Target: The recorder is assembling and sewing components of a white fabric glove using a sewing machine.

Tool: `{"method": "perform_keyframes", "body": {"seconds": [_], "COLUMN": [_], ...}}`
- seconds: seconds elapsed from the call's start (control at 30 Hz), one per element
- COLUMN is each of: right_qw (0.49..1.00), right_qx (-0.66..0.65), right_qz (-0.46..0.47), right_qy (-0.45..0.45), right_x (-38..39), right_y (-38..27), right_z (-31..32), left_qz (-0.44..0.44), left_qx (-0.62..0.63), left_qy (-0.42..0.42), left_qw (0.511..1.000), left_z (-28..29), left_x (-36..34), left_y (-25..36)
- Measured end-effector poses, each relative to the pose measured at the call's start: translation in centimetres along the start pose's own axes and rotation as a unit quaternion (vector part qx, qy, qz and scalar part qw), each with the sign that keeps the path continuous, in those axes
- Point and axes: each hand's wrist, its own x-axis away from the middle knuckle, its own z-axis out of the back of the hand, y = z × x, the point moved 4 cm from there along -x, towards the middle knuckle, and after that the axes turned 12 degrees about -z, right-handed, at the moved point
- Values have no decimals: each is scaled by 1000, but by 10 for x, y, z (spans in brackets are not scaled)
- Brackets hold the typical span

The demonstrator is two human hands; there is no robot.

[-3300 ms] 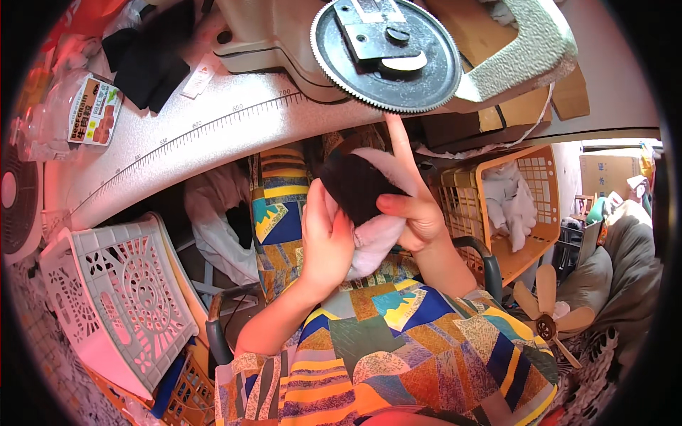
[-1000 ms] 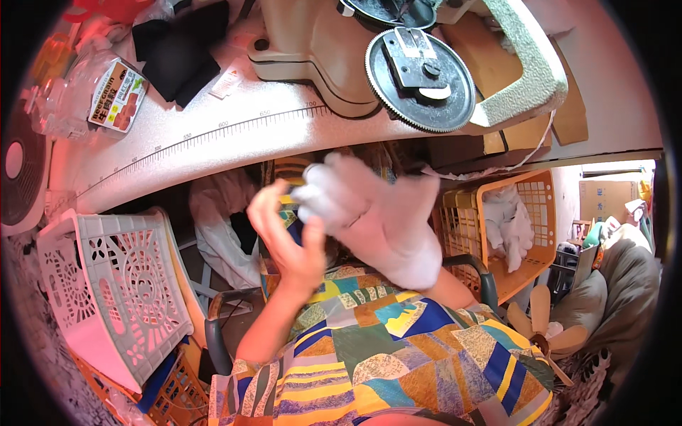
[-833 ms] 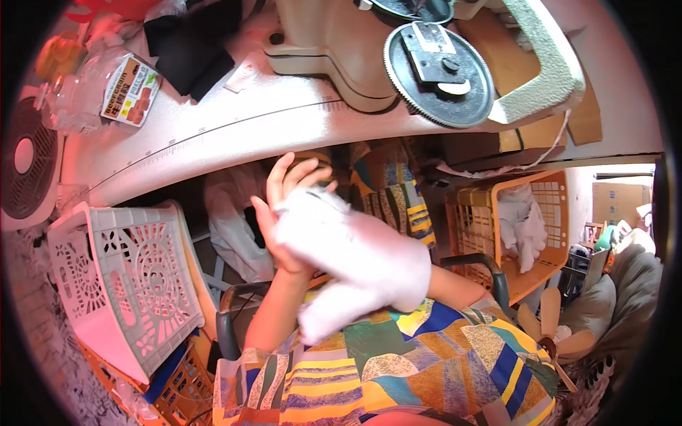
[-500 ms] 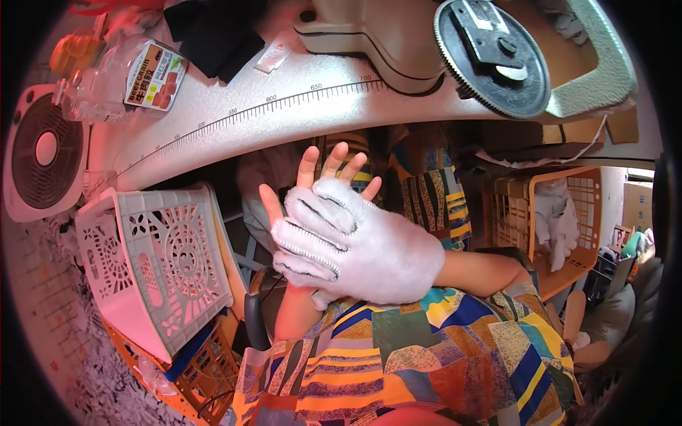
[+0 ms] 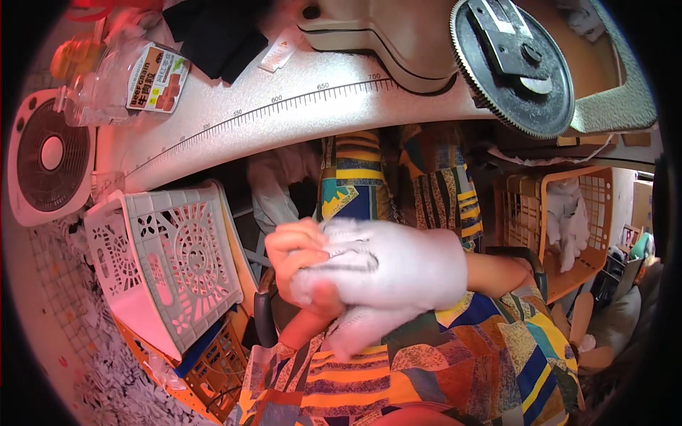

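Observation:
A fuzzy white glove (image 5: 419, 259) with dark seam lines covers my right hand (image 5: 387, 273), held in front of my lap. Its thumb part hangs down toward my patterned clothing (image 5: 355, 383). My bare left hand (image 5: 293, 255) is wrapped around the finger end of the glove, its own fingers curled over the top and its thumb below. Motion blurs the place where both hands meet, and the gloved fingertips are hidden in the left hand's hold.
Ahead runs a pale worktable (image 5: 234, 135) with a printed scale, bearing a beige machine (image 5: 383, 35) and a black toothed wheel (image 5: 511, 71). A clear jar (image 5: 106, 89) and fan (image 5: 53, 156) are left. A white crate (image 5: 188, 248) and an orange basket (image 5: 579, 273) flank me.
My left hand has gone from stretched-out fingers behind the glove to a closed hold on its finger end. The glove's thumb part now hangs lower, and the view has shifted slightly.

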Motion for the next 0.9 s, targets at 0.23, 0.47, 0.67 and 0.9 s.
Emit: {"method": "perform_keyframes", "body": {"seconds": [0.23,0.47,0.67,0.9], "right_qw": [771,464,424,482], "right_qx": [-511,-765,-755,-676], "right_qz": [-373,-286,-258,-360], "right_qy": [75,343,428,425], "right_x": [102,168,147,153], "right_y": [79,99,93,101], "right_z": [-29,-28,-43,-58], "left_qz": [357,141,-209,-128], "left_qx": [-146,-358,-410,-446], "left_qy": [-9,-82,-193,-303], "left_qw": [923,919,867,832], "left_z": [27,15,-29,-47], "left_x": [-2,-9,-97,-150], "left_y": [-72,-87,-41,-95]}}
